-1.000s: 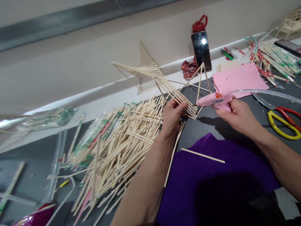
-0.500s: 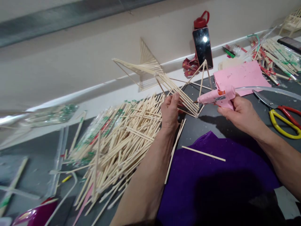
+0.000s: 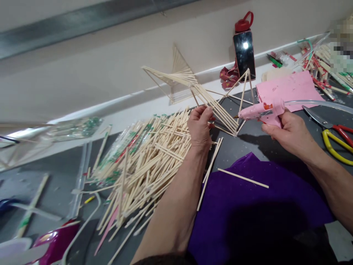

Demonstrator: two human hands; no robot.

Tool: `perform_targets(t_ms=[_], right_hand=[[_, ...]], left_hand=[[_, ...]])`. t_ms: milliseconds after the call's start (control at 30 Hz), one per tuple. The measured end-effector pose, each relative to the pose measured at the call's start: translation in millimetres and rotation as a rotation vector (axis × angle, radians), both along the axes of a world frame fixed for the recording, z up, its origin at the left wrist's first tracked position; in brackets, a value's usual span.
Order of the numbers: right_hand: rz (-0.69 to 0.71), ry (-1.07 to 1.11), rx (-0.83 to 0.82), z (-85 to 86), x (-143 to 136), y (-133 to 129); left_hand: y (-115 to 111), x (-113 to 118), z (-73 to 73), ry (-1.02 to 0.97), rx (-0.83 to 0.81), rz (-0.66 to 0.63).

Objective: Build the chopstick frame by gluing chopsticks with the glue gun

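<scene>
A twisted structure of thin wooden sticks (image 3: 217, 106) stands on the dark table, its sticks set side by side in a fan. My left hand (image 3: 200, 125) is closed at its near left side, thumb and fingers pinched on the sticks; the exact grip is partly hidden. In my right hand (image 3: 293, 132) is a pink hot glue gun (image 3: 261, 110), wrapped at the handle, with a clear glue stick (image 3: 306, 103) out of its back. The gun's nozzle points left and is at or very near the structure's right-hand sticks.
Left of my forearm lies a heap of loose wooden sticks (image 3: 154, 162). Purple cloth (image 3: 261, 195) with one stick (image 3: 242, 178) is in front. At right are yellow-and-red scissors (image 3: 328, 147) and a pink sheet (image 3: 289, 90). A phone (image 3: 244, 55) leans before a red-capped bottle (image 3: 243, 25).
The camera has turned slightly left, so the whole scene sits further right. My left hand has edged a little left along the structure. The glue gun keeps its place beside the sticks.
</scene>
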State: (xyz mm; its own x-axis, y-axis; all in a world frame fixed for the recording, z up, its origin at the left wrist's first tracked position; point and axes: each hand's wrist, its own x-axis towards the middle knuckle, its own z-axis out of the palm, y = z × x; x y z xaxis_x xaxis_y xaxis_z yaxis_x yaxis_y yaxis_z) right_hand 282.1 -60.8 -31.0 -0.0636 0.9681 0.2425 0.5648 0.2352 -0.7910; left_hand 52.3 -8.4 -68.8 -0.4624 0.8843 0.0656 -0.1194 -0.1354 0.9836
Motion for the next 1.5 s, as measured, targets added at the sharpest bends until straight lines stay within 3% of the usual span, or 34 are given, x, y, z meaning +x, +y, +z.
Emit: perform_targets(t_ms=[133,400,633,967,1233,1500], right_hand=[[0.003,0.001,-0.007,1.1,0,0],[0.015,-0.002,-0.010,3.0,0,0],[0.001,-0.018,-0.057,3.9,-1,-1],[0.006,0.000,-0.009,1.4,1,0],[-0.082,0.073,0.003,-1.3,4,2],[-0.252,0.562,0.230,9.9,7,5]], left_hand=[[-4,3,1.2,0.091,-0.040,-0.028],[-8,10,0.5,0.259,-0.223,-0.237],[-9,10,3.9,0.242,-0.280,-0.309],[-8,-15,13.3,0.233,-0.393,-0.606],[-1,-33,19.9,0.206,-0.386,-0.451],[0,-25,17.7,0.165,-0.337,-0.340]])
